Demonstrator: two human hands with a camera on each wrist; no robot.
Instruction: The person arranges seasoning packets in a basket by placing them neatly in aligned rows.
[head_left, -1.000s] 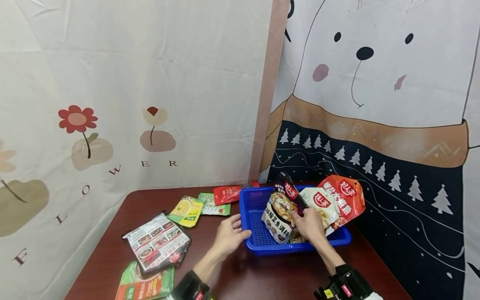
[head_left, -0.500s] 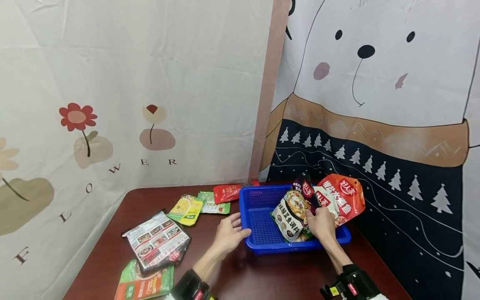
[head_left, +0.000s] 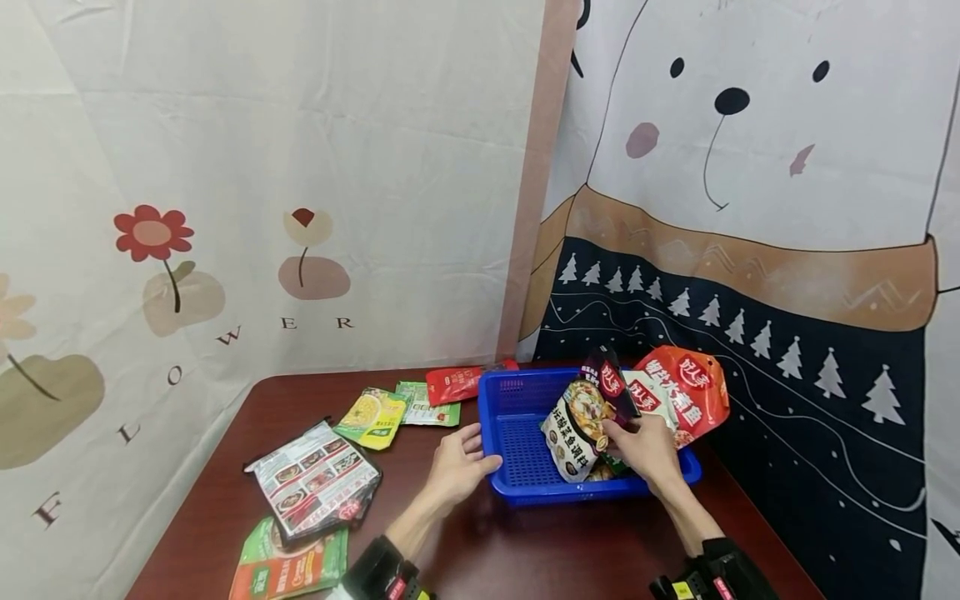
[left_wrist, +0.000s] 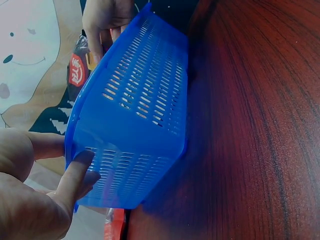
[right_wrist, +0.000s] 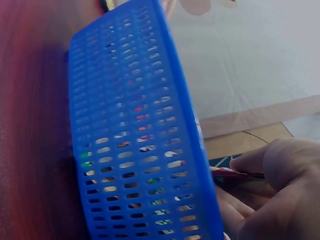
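Note:
My left hand [head_left: 459, 460] holds the left end of a blue plastic basket [head_left: 517, 498], its thumb at the rim and fingers against the outer wall in the left wrist view. Inside the basket a black and white seasoning pouch [head_left: 573, 425] stands tilted, with a bowl of food printed on it. My right hand [head_left: 651, 450] pinches this pouch by its right edge; in the right wrist view the basket wall [right_wrist: 135, 120] hides most of the pouch. Behind that hand lean a white and green pouch [head_left: 651, 396] and a red pouch [head_left: 693, 392], which sticks out over the basket's right end.
Left of the basket lie a yellow packet [head_left: 372, 418], a green and white packet [head_left: 429, 406] and a red packet [head_left: 456, 385]. Nearer the front, a black packet with a white printed face [head_left: 318, 479] overlaps a green and orange packet [head_left: 288, 571]. Printed curtains [head_left: 420, 208] hang behind the table.
My right hand has shifted right with the black and white pouch, which now covers more of the white and green one. The left hand stays at the basket's end.

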